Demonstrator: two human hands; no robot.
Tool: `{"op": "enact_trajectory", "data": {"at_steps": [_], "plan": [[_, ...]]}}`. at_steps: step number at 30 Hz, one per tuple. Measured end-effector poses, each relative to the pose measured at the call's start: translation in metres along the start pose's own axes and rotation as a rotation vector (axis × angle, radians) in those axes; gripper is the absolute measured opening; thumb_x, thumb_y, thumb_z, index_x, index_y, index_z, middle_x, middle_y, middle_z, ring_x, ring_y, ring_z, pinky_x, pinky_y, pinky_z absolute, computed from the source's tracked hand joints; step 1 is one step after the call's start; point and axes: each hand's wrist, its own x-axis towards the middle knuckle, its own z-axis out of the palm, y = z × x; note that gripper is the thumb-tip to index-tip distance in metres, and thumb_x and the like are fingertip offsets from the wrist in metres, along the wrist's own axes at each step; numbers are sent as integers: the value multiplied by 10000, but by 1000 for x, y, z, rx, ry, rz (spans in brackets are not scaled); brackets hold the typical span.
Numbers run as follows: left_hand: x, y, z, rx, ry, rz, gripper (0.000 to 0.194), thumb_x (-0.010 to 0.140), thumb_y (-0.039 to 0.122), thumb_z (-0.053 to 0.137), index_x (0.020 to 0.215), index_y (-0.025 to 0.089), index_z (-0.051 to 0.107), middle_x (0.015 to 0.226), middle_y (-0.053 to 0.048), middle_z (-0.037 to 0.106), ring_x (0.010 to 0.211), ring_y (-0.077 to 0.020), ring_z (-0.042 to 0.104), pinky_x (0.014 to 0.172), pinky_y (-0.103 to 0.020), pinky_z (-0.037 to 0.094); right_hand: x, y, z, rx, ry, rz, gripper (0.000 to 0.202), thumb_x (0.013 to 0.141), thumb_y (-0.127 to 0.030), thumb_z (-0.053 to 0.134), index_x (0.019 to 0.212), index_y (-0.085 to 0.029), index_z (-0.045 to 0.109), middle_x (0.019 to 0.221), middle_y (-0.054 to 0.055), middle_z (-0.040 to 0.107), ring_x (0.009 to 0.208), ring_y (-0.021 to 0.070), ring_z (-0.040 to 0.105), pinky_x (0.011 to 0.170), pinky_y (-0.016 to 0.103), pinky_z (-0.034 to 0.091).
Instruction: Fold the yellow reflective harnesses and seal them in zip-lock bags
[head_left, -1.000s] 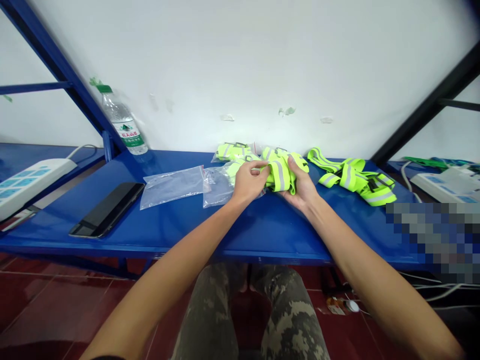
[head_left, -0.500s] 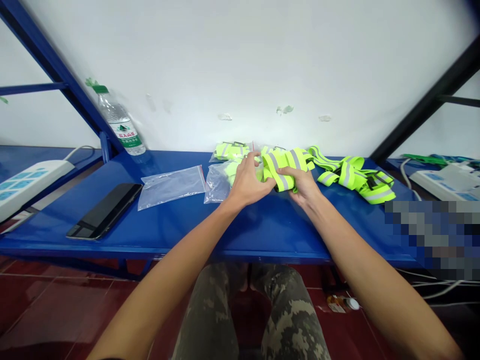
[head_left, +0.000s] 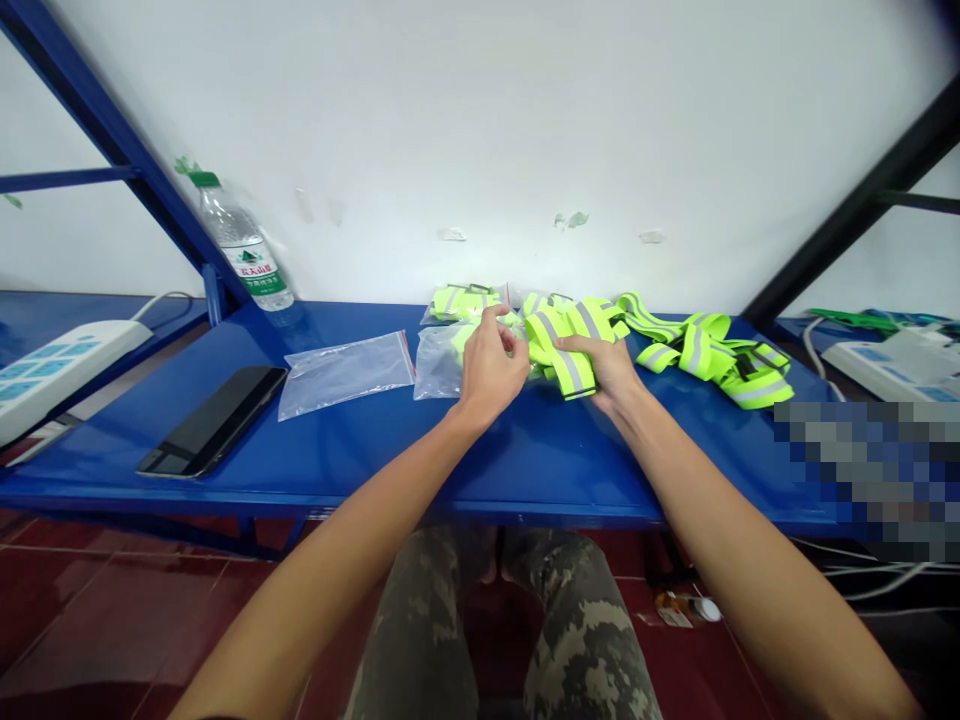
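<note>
My right hand (head_left: 611, 370) grips a folded fluorescent yellow reflective strap (head_left: 574, 335) with grey stripes, thumb on top; one dark-edged end hangs toward me. Just left of it is my left hand (head_left: 493, 368), fingers loosely curled and apart, with nothing visible in them. Behind and beside the left hand lies a clear plastic bag (head_left: 437, 362) with yellow material partly hidden by the hand. Another bagged yellow strap (head_left: 465, 300) rests against the wall. To the right, loose reflective straps (head_left: 697, 350) with black buckles lie in a tangle.
A flat clear zip bag (head_left: 349, 372) and a black phone (head_left: 217, 420) lie on the blue table (head_left: 525, 480), left side. A water bottle (head_left: 251, 255) stands by the wall. Power strips (head_left: 60, 365) sit beyond both ends. A small bottle (head_left: 686, 608) is on the floor.
My left hand has let go of the folded strap and drawn back to the left, its fingers curling. The strap's near end now hangs lower from my right hand.
</note>
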Motion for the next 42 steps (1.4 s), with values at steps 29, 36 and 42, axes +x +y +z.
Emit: {"op": "enact_trajectory", "data": {"at_steps": [29,36,42], "plan": [[-14,1,13,342,-96,544,248,916,91,437,1115,147,574,1075,-110,657,1048,-243,586,946,-379,478,2,3,-2,-315,112,-78,383,508,-206,800,875,-144,712,959,74,765,891,289,711,752,402,593],[-2,-7,13,126,-89,369,263,936,107,412,1160,148,545,1074,-114,668,1036,-214,631,937,-349,506,-5,3,2,-356,-117,-10,457,525,-170,786,976,-159,710,993,51,767,938,270,712,845,408,575],[-4,-1,11,132,-81,342,236,941,142,440,1135,174,570,1041,-91,689,1016,-223,636,963,-385,487,-2,6,1,-197,-58,57,496,530,-135,784,1015,-200,699,978,37,774,891,265,734,842,415,598]]}}
